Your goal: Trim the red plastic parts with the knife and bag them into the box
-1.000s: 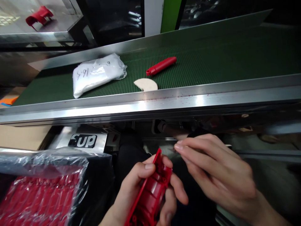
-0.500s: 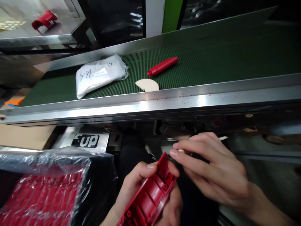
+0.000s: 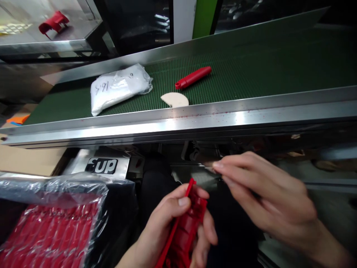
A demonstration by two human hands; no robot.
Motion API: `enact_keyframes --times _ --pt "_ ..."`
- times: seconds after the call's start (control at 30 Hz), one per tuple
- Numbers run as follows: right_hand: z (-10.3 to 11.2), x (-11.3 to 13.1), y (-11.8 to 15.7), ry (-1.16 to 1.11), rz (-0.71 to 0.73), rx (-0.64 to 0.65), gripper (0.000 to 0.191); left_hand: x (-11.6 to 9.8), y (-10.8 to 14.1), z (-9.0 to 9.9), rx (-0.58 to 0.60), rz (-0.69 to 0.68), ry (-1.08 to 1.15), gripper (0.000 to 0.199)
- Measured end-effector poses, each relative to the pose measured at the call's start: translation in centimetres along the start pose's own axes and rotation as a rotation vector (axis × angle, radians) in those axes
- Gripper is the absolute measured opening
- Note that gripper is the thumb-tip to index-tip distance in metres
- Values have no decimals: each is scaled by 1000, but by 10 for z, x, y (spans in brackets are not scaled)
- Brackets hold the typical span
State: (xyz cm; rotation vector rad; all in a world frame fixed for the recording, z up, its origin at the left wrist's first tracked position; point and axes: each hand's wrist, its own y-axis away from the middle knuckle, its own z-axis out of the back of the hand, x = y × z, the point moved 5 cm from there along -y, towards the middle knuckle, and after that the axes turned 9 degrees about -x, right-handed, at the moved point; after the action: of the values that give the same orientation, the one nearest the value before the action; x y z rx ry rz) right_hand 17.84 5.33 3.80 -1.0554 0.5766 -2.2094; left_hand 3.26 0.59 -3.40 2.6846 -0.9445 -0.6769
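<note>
My left hand (image 3: 170, 219) is closed around a red plastic housing half (image 3: 184, 230), a long hollow shell with ribs inside. The shell's open side faces right and up, and its narrow end points away from me. Pinched in the fingers of my right hand (image 3: 264, 193) is a thin, blade-like tool (image 3: 209, 168), blurred and mostly covered by the fingers. Its exact kind cannot be made out. The right hand is apart from the shell, above and to the right of its narrow end.
A green conveyor belt (image 3: 251, 74) with a metal edge runs across. On it lie a white plastic-wrapped packet (image 3: 119, 87), a red plastic piece (image 3: 193, 77) and a cream half-disc (image 3: 175, 99). A plastic-lined box holds several red parts (image 3: 52, 230). Another red part (image 3: 54, 22) sits back left.
My right hand has moved right, away from the shell, and its fingers have turned. The left hand has tilted the shell more upright and turned its inside further to the right.
</note>
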Motion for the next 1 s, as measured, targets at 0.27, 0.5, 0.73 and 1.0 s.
enact_keyframes --times 0.27,0.5,0.73,1.0 --pt "-4 18 9 15 -58 -66 36 -10 -1 -3 -123 -149 -158 31" --pt "-10 14 4 -130 -129 12 39 -7 -2 0 -113 -156 -186 27" --pt "-10 17 4 -107 -99 19 35 -8 -2 -2 -125 -138 -221 31" --pt "-5 12 8 -163 -147 23 37 -10 0 0 -175 -158 -249 27"
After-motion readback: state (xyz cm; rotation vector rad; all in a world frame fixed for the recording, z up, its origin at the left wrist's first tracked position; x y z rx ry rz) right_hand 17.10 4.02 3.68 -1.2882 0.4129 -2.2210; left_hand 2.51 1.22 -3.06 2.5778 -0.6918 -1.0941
